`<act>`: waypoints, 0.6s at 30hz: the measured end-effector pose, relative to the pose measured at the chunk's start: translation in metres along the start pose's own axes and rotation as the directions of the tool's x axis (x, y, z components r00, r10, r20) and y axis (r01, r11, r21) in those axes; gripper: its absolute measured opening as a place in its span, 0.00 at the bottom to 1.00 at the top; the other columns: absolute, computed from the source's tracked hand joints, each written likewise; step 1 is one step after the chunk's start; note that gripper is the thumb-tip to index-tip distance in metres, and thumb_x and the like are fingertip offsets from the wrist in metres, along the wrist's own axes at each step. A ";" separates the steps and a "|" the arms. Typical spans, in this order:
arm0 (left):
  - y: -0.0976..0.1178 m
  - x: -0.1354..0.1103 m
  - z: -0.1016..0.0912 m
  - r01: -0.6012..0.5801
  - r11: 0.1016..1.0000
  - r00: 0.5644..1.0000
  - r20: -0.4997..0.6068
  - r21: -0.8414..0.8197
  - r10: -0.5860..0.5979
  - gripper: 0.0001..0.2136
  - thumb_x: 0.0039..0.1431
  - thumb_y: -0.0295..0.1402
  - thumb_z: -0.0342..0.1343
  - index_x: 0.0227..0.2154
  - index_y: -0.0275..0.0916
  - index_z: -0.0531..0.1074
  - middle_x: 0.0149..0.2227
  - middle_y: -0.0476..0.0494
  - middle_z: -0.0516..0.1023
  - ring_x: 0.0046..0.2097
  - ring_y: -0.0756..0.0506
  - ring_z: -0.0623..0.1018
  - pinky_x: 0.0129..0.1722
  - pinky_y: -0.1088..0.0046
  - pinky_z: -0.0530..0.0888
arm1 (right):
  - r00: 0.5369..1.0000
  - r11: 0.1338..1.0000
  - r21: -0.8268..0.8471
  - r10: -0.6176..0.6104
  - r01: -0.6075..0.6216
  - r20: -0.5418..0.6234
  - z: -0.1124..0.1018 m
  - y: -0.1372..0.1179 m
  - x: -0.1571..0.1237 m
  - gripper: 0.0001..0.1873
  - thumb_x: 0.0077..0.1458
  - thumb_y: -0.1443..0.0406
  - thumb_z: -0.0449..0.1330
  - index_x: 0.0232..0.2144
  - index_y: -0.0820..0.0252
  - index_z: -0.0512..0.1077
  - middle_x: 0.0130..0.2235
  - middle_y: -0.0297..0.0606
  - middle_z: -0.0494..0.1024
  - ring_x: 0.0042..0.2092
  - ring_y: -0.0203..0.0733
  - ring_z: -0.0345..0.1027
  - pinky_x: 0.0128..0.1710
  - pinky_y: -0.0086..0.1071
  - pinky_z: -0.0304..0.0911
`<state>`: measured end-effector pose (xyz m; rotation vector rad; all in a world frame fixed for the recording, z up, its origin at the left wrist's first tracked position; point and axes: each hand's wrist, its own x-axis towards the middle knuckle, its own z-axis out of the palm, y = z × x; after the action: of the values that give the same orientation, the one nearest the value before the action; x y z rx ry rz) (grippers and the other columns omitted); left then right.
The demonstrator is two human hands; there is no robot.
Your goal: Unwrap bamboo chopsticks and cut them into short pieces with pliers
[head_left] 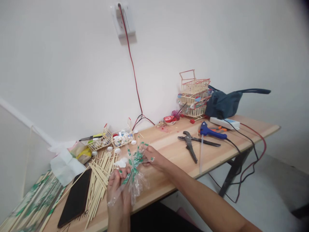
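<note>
Crumpled clear plastic wrapping [136, 164] with green print hangs between my hands above the table's front edge. My left hand [118, 185] is closed on its left side, and part of the film droops over the wrist. On the other side, my right hand [153, 157] pinches the wrapping near its top. Just left of my left hand lies a loose pile of thin wooden sticks [101, 175]. White round caps [122, 162] sit behind my hands, close to the film.
A black phone [76, 196] and wrapped stick bundles [33, 199] lie left. Small stick baskets [123, 138] stand near the wall; others [195, 96] are stacked right. Pliers [189, 146], a blue glue gun [212, 131], a red-stained bowl [170, 120], a power strip [224, 123] and a dark bag [223, 104] are rightward.
</note>
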<state>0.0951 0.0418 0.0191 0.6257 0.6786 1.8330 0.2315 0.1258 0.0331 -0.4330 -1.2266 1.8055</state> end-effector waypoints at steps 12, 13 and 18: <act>-0.007 -0.004 -0.011 -0.265 0.901 0.964 0.075 0.344 0.255 0.13 0.55 0.40 0.61 0.22 0.38 0.69 0.29 0.48 0.72 0.37 0.48 0.72 0.42 0.71 0.70 | 0.975 0.906 -0.409 -0.176 0.107 -0.134 -0.010 0.004 0.004 0.19 0.54 0.50 0.57 0.31 0.60 0.65 0.32 0.34 0.72 0.31 0.34 0.65 0.27 0.27 0.60; -0.005 -0.005 -0.011 -0.328 0.837 0.944 0.123 0.438 0.306 0.11 0.57 0.39 0.59 0.24 0.39 0.71 0.31 0.47 0.73 0.39 0.47 0.73 0.45 0.70 0.69 | 0.961 0.859 -0.499 -0.224 0.116 -0.162 -0.010 0.003 0.001 0.18 0.54 0.51 0.57 0.32 0.60 0.67 0.34 0.35 0.73 0.34 0.36 0.66 0.31 0.28 0.62; 0.006 -0.012 -0.007 -0.505 0.573 0.863 0.356 0.646 0.360 0.11 0.61 0.38 0.53 0.25 0.39 0.73 0.34 0.45 0.76 0.43 0.44 0.74 0.47 0.69 0.70 | 0.987 0.717 -0.695 -0.148 0.061 -0.065 0.003 -0.004 -0.035 0.15 0.50 0.60 0.64 0.40 0.60 0.74 0.39 0.36 0.78 0.40 0.40 0.70 0.40 0.30 0.63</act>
<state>0.0907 0.0276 0.0171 1.6079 1.2248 1.8670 0.2508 0.0965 0.0316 -0.8551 -1.7902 1.1405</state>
